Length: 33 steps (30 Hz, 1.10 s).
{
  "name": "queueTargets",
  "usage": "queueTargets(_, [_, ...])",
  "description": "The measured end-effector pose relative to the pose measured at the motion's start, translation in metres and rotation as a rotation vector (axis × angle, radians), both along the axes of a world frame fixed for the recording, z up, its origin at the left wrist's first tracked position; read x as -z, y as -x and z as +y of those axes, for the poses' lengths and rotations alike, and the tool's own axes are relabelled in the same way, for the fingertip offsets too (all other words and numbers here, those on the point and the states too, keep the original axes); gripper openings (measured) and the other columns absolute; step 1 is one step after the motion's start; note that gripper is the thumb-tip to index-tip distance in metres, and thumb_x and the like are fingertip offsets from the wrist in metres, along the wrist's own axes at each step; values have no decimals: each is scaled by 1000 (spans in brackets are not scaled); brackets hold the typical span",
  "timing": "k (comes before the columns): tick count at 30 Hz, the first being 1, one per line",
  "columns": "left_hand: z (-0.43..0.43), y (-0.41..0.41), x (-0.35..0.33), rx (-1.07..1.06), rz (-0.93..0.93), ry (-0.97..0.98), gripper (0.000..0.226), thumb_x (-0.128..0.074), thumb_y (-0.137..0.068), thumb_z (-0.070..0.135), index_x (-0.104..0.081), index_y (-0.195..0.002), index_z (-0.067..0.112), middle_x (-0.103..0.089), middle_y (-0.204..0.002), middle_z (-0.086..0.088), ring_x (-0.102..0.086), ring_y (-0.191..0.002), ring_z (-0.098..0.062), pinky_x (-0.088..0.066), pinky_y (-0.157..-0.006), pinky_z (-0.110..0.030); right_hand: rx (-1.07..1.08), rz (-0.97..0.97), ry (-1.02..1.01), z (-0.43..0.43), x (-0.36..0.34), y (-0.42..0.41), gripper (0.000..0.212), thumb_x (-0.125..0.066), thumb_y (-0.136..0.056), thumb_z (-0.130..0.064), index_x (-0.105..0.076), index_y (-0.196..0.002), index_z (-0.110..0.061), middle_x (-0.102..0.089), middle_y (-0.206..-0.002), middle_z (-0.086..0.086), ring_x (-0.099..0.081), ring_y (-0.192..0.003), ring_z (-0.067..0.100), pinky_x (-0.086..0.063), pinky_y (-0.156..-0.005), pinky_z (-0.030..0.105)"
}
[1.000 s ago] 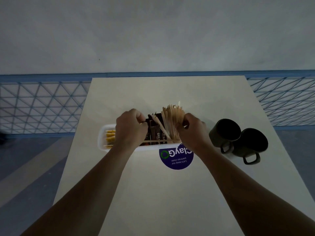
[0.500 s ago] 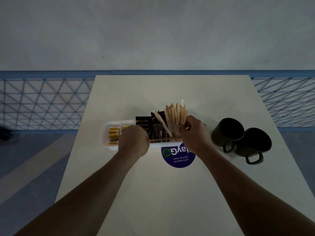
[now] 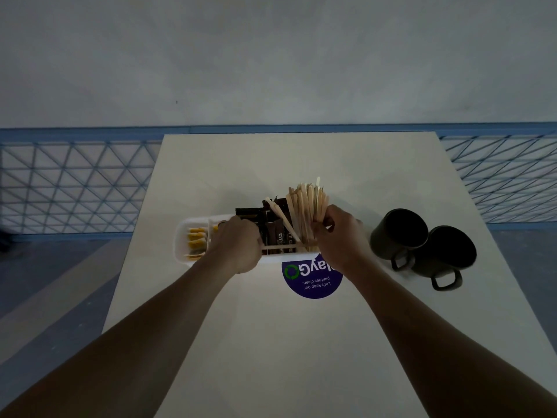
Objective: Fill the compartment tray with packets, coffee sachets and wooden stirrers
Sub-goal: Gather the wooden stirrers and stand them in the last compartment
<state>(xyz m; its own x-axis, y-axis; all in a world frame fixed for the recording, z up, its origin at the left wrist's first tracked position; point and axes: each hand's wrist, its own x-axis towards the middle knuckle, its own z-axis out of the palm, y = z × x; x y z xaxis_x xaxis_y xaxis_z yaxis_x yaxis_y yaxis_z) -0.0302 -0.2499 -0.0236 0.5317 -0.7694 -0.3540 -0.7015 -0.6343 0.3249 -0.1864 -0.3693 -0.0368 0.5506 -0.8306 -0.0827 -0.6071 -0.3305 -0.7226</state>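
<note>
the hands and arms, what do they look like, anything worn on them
Both forearms are bare right down to the bottom of the picture, with no sleeves in view. No watch, bracelet or glove shows on the left hand or the right hand. The picture is too dim to rule out a ring.

On the desk [image 3: 301, 342], mid-frame, the tray [image 3: 180, 236] holds packets [image 3: 195, 241] at left, sachets [image 3: 275, 233] centre, stirrers [image 3: 307, 206] right; two mugs [image 3: 422, 245] stand further right.
</note>
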Motion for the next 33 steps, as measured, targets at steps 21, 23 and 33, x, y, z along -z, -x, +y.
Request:
queueTargets(21, [-38, 23, -26, -241, 99, 590, 18, -78, -81, 18, -77, -96, 9, -76, -87, -5, -69, -73, -13, -54, -76, -23, -48, 30, 88, 3, 3, 3, 22, -51, -102, -24, -66, -108, -9, -68, -97, 6, -64, -81, 20, -45, -64, 20])
queueTargets(23, [-42, 23, -26, -236, 114, 599, 19, -77, -82, 17, -76, -100, 10, -76, -91, -5, -70, -75, -13, -56, -80, -25, -34, 14, 117, 2, 4, 2, 21, -49, -102, -22, -65, -102, -8, -66, -91, 6, -60, -74, 17, -43, -59, 20])
queueTargets(33, [-51, 24, -27, -262, 57, 586, 31, -82, -77, 22, -68, -104, 17, -71, -88, 0, -64, -78, -13, -52, -77, -30, -82, 27, 146, 0, 0, 0, 15, -59, -98, -19, -68, -93, -7, -68, -83, 3, -60, -69, 18, -48, -60, 27])
